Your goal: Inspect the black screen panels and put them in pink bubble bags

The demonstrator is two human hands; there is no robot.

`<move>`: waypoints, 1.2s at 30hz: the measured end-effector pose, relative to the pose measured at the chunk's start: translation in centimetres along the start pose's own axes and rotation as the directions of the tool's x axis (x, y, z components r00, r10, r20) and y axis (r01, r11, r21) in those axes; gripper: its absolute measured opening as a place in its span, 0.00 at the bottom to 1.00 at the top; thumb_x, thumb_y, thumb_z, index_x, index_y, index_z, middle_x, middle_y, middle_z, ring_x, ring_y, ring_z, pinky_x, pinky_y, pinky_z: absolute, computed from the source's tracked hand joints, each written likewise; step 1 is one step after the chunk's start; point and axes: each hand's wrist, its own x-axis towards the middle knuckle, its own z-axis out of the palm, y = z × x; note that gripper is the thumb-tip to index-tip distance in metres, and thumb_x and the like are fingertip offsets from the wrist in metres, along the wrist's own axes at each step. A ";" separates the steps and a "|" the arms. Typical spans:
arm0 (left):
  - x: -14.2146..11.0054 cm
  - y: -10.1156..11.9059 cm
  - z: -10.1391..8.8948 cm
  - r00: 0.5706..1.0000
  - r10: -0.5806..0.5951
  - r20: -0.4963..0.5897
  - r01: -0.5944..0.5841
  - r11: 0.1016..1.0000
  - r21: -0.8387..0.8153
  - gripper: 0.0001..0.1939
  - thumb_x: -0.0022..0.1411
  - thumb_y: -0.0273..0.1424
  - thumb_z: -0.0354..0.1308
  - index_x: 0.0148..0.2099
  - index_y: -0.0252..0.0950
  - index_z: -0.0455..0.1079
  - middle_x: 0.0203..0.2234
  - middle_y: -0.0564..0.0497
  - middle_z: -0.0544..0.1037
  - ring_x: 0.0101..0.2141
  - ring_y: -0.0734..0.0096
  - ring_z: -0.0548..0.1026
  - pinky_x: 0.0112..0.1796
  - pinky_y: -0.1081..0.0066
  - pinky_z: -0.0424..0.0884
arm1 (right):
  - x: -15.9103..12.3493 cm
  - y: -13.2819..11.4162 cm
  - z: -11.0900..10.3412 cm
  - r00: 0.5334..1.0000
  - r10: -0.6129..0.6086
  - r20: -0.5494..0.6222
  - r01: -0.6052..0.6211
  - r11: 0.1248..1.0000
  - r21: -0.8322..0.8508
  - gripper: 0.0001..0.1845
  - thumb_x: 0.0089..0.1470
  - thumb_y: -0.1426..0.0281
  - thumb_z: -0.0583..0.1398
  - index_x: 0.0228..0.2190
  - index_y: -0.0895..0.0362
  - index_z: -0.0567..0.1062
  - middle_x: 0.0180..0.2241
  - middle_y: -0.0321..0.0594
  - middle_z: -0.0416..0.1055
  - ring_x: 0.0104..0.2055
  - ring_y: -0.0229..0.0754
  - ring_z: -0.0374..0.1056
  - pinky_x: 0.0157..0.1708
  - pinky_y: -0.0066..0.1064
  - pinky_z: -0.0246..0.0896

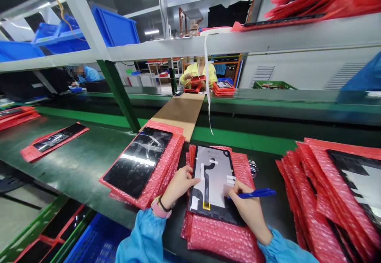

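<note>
A display panel (219, 183) lies face down on a stack of red bubble-wrap bags (223, 235) in front of me, showing its pale back, black border and a dark flex cable. My left hand (178, 185) grips the panel's left edge, thumb over the top and fingers curled along the side. My right hand (248, 207) is closed around a blue pen (260, 192), its fingertips at the right part of the panel's back. The pen's tip is hidden by the fingers. Left of the panel, a glossy black screen (139, 160) rests face up on another red bubble-wrap stack (168, 175).
On the right stands a tall stack of red bags (315, 199) with a panel on top. Another screen (59, 137) lies at the left of the dark bench. A brown board (178, 114) bridges toward a co-worker in yellow (198, 72). A green post (119, 96) rises behind.
</note>
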 end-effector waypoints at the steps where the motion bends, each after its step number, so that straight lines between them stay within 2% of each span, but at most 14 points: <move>1: 0.0 0.1 0.0 1.000 -0.005 0.006 0.005 1.000 -0.027 0.17 0.46 0.33 0.65 0.33 0.36 0.59 0.13 0.63 0.65 0.11 0.76 0.64 0.14 0.76 0.55 | 0.0 0.0 0.0 1.000 0.007 -0.002 -0.007 1.000 0.009 0.17 0.38 0.64 0.60 0.11 0.53 0.57 0.12 0.29 0.53 0.18 0.34 0.51 0.20 0.28 0.47; 4: 0.1 0.6 0.4 0.999 -0.013 0.048 0.020 0.989 -0.145 0.17 0.45 0.36 0.66 0.33 0.34 0.62 0.15 0.60 0.67 0.13 0.76 0.66 0.16 0.75 0.57 | 0.1 0.1 -0.3 0.999 0.028 -0.016 -0.027 0.997 0.068 0.18 0.37 0.64 0.61 0.11 0.54 0.58 0.13 0.29 0.53 0.18 0.34 0.51 0.20 0.27 0.49; 7: 0.4 1.6 1.4 0.995 0.011 0.101 0.022 0.949 -0.316 0.15 0.46 0.36 0.64 0.34 0.32 0.67 0.23 0.51 0.75 0.23 0.71 0.73 0.26 0.73 0.67 | 0.3 0.4 -0.5 0.999 0.052 -0.015 -0.049 0.983 0.178 0.21 0.40 0.62 0.63 0.12 0.54 0.57 0.13 0.29 0.52 0.18 0.33 0.51 0.19 0.27 0.50; 9: 0.6 2.2 2.2 0.992 0.025 0.121 0.029 0.905 -0.425 0.16 0.44 0.32 0.63 0.37 0.32 0.68 0.29 0.48 0.77 0.29 0.68 0.75 0.33 0.71 0.69 | 0.4 0.6 -0.6 0.998 0.070 -0.002 -0.067 0.962 0.266 0.22 0.44 0.58 0.63 0.14 0.54 0.58 0.13 0.28 0.51 0.16 0.32 0.49 0.17 0.26 0.49; 12: 0.9 2.7 2.8 0.990 0.040 0.132 0.037 0.846 -0.532 0.24 0.37 0.24 0.63 0.43 0.33 0.69 0.33 0.47 0.78 0.34 0.64 0.76 0.37 0.68 0.70 | 0.5 0.6 -0.8 0.997 0.073 -0.017 -0.061 0.924 0.379 0.22 0.49 0.54 0.61 0.18 0.54 0.60 0.14 0.27 0.51 0.15 0.30 0.46 0.15 0.25 0.45; 16: 0.7 3.3 2.1 0.993 0.088 0.082 -0.021 0.800 -0.600 0.29 0.36 0.19 0.61 0.46 0.34 0.68 0.35 0.49 0.78 0.37 0.63 0.76 0.40 0.68 0.69 | 0.8 -0.1 -2.3 0.990 0.023 -0.136 0.040 0.896 0.441 0.20 0.51 0.53 0.60 0.22 0.55 0.65 0.15 0.29 0.57 0.16 0.31 0.51 0.16 0.25 0.47; 20: 0.0 5.1 1.3 0.986 0.163 0.020 -0.116 0.778 -0.617 0.25 0.44 0.22 0.61 0.48 0.35 0.68 0.39 0.48 0.78 0.40 0.62 0.76 0.42 0.68 0.69 | 2.1 -1.0 -4.8 0.955 -0.041 -0.293 0.162 0.901 0.403 0.15 0.49 0.57 0.64 0.28 0.55 0.70 0.23 0.34 0.68 0.22 0.34 0.58 0.21 0.26 0.54; 22: -0.3 6.4 1.2 0.974 0.227 -0.008 -0.185 0.769 -0.611 0.23 0.48 0.25 0.63 0.50 0.35 0.69 0.42 0.48 0.78 0.42 0.62 0.76 0.44 0.67 0.69 | 3.0 -1.7 -5.8 0.945 -0.072 -0.320 0.191 0.913 0.360 0.14 0.47 0.59 0.65 0.31 0.56 0.73 0.27 0.36 0.71 0.25 0.35 0.60 0.25 0.27 0.57; 24: -0.4 7.7 1.3 0.960 0.277 -0.031 -0.241 0.767 -0.594 0.21 0.50 0.26 0.63 0.49 0.35 0.70 0.43 0.47 0.78 0.43 0.61 0.76 0.45 0.66 0.69 | 3.8 -2.8 -6.4 0.952 -0.095 -0.292 0.185 0.936 0.298 0.15 0.46 0.61 0.67 0.35 0.56 0.75 0.33 0.39 0.74 0.27 0.35 0.62 0.28 0.28 0.59; 27: -0.2 9.4 1.6 0.951 0.306 -0.044 -0.275 0.773 -0.572 0.19 0.51 0.28 0.64 0.48 0.35 0.71 0.42 0.48 0.78 0.42 0.62 0.76 0.45 0.66 0.70 | 4.4 -4.7 -6.8 0.985 -0.067 -0.157 0.114 0.942 0.315 0.20 0.48 0.56 0.64 0.40 0.56 0.75 0.39 0.45 0.75 0.30 0.40 0.68 0.29 0.30 0.64; 29: 0.0 10.4 1.8 0.949 0.314 -0.038 -0.280 0.778 -0.563 0.19 0.52 0.29 0.64 0.48 0.36 0.71 0.42 0.48 0.78 0.41 0.63 0.76 0.44 0.68 0.71 | 4.5 -6.0 -6.8 0.998 -0.022 -0.051 0.041 0.918 0.394 0.24 0.49 0.53 0.62 0.43 0.56 0.74 0.37 0.47 0.77 0.32 0.44 0.71 0.29 0.33 0.66; 32: 0.4 11.6 2.0 0.942 0.336 -0.030 -0.294 0.775 -0.559 0.22 0.53 0.29 0.63 0.51 0.36 0.69 0.43 0.48 0.78 0.41 0.63 0.76 0.42 0.70 0.71 | 4.5 -7.4 -6.8 0.999 -0.003 0.045 -0.018 0.883 0.469 0.25 0.47 0.53 0.63 0.43 0.56 0.75 0.30 0.45 0.77 0.31 0.46 0.73 0.30 0.34 0.67; 34: 0.7 12.3 2.1 0.931 0.364 -0.018 -0.312 0.771 -0.556 0.23 0.53 0.29 0.63 0.53 0.36 0.68 0.45 0.47 0.77 0.43 0.63 0.76 0.42 0.70 0.71 | 4.6 -8.1 -6.8 0.997 -0.032 0.074 -0.008 0.875 0.485 0.24 0.47 0.53 0.64 0.41 0.57 0.76 0.31 0.46 0.77 0.31 0.46 0.73 0.30 0.34 0.67; 36: 1.2 12.8 2.0 0.920 0.392 -0.004 -0.330 0.767 -0.550 0.24 0.53 0.28 0.63 0.54 0.36 0.68 0.46 0.47 0.77 0.44 0.63 0.75 0.43 0.70 0.71 | 4.9 -8.6 -7.0 0.997 -0.061 0.047 0.033 0.889 0.456 0.22 0.46 0.55 0.64 0.39 0.57 0.77 0.32 0.45 0.77 0.29 0.44 0.72 0.28 0.32 0.66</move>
